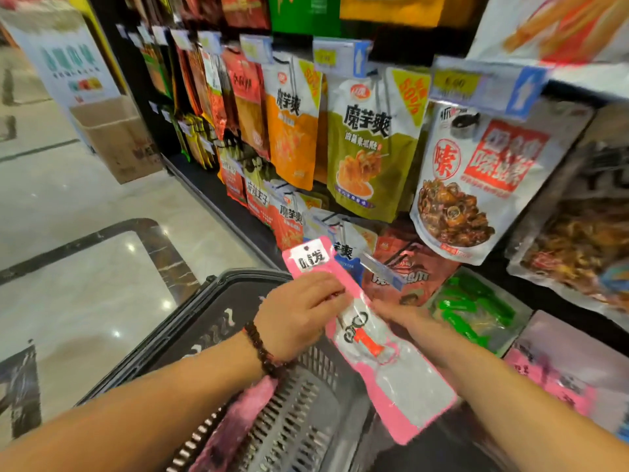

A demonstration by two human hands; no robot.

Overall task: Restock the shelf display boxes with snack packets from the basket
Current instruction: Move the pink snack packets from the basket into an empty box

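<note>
A: Starting at the left, the basket (218,321) sits low beside the shelf, with another pink packet (238,413) lying inside it. Over its rim the left hand (299,311) is closed on the upper part of the long pink packet (381,349), fingers curled on top.

B: And the right hand (401,315)?

A: It reaches under the packet's middle. It seems to be pinching it, though its fingers are mostly hidden.

B: Risks?

A: The packet is limp and slick, so a loose pinch could let it sag or slip back into the basket. Further right, the hanging bags (371,148) and the green packets (476,308) crowd the shelf, and a careless push could knock them askew.
</note>
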